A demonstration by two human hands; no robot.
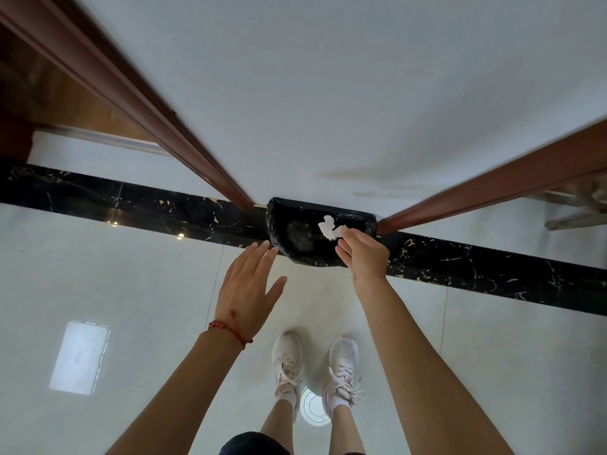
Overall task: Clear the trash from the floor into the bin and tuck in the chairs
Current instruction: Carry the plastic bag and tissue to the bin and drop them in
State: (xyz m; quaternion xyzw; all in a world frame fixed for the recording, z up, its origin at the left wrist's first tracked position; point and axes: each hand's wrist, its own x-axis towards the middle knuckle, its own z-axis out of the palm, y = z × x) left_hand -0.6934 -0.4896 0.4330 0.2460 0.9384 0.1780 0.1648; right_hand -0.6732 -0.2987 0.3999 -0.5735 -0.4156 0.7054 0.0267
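Note:
A bin (295, 254) lined with a black bag stands on the floor against the white wall, straight ahead of me. My right hand (364, 254) is over its right side, fingertips pinching a crumpled white piece of paper trash (330, 228) above the bin's opening. My left hand (248, 287) hovers to the left of the bin with fingers spread and nothing in it; a red string bracelet circles its wrist. Something dark and round lies at the bottom of the bin. No chairs are clearly in view.
Brown wooden door frames (138, 103) run up the wall on either side of the bin. A black marble strip (492, 267) crosses the glossy pale tiled floor. My feet in white sneakers (289, 362) stand just behind the bin. A wooden piece (578, 205) sits at far right.

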